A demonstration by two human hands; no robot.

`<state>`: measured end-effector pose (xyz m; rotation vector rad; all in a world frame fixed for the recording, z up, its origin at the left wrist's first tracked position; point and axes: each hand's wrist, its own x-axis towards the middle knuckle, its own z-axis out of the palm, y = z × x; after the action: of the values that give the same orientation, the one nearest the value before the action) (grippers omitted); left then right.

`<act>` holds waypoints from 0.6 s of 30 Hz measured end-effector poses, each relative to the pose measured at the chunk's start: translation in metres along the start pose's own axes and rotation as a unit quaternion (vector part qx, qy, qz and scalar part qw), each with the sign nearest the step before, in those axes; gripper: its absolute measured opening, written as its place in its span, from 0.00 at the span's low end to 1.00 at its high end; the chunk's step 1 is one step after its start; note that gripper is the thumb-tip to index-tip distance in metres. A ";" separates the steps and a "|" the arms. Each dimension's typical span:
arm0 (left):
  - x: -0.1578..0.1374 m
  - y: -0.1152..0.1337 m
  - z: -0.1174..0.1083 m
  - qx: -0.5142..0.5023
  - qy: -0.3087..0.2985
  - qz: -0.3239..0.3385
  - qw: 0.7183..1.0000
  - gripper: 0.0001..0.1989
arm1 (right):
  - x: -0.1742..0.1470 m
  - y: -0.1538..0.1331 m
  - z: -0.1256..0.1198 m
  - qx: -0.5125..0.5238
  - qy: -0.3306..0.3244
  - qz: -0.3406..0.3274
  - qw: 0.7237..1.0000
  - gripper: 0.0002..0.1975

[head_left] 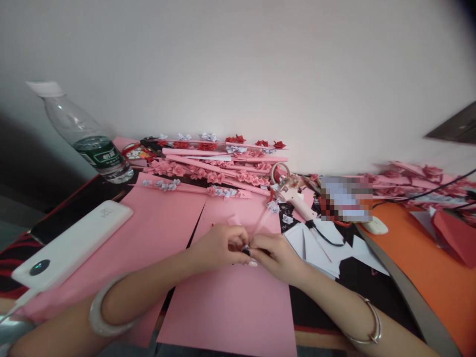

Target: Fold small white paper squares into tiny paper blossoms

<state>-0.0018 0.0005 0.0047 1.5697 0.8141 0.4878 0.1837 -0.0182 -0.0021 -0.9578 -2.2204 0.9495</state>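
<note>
My left hand and my right hand meet over the pink paper sheet, fingertips almost touching. Both are closed in a pinch around a small piece of white paper, mostly hidden by the fingers. Just beyond my right hand, a narrow pink paper strip runs up toward a white paper flower. To the right of that hand lie white paper pieces. A pink glue gun rests behind them, its black cable curving over the paper.
Pink paper stems with red, pink and white flowers lie along the wall. A water bottle and a white power bank stand left. Tape, a white mouse, orange sheet and red folded paper are right.
</note>
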 end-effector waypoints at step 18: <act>-0.001 -0.001 0.001 -0.021 0.002 -0.030 0.999 0.08 | -0.003 -0.004 -0.002 -0.036 0.049 0.006 0.998 0.09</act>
<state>-0.0019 -0.0004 0.0041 1.5021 0.8454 0.4618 0.1852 -0.0218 0.0010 -1.0294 -2.1823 0.8150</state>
